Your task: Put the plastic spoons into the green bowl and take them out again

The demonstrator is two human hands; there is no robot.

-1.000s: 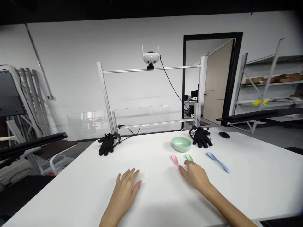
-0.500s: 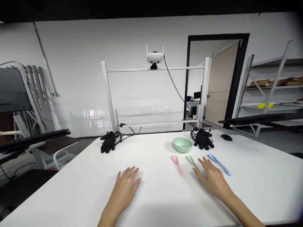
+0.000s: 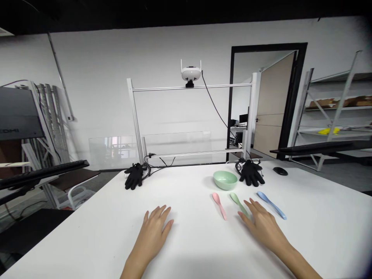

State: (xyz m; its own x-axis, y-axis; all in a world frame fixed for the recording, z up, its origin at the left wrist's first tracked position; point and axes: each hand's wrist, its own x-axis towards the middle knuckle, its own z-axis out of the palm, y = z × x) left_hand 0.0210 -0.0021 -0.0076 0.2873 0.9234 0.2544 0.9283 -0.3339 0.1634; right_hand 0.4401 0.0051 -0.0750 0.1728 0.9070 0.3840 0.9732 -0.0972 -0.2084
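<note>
My left hand (image 3: 155,229) is open, fingers spread, over the white table (image 3: 95,240), with nothing in it. My right hand (image 3: 263,224) is open too and holds nothing. It is by the lower end of a green spoon (image 3: 236,199), partly covering its handle; whether they touch I cannot tell. To the left of that spoon lies a pink spoon (image 3: 219,205), and to the right of my right hand's fingers lies a blue spoon (image 3: 271,204). Behind the spoons, a pale green bowl (image 3: 225,180) stands upright.
Black gloves with cables lie at the back, a left one (image 3: 134,176) and a right one (image 3: 251,173) beside the bowl. A black mouse (image 3: 280,171) sits at the back right. A metal frame (image 3: 192,88) carrying a white device (image 3: 191,73) rises behind the table.
The whole view has shifted slightly, so the scene sits a little lower. My right hand has drawn back a little from the spoons. My left hand has barely moved.
</note>
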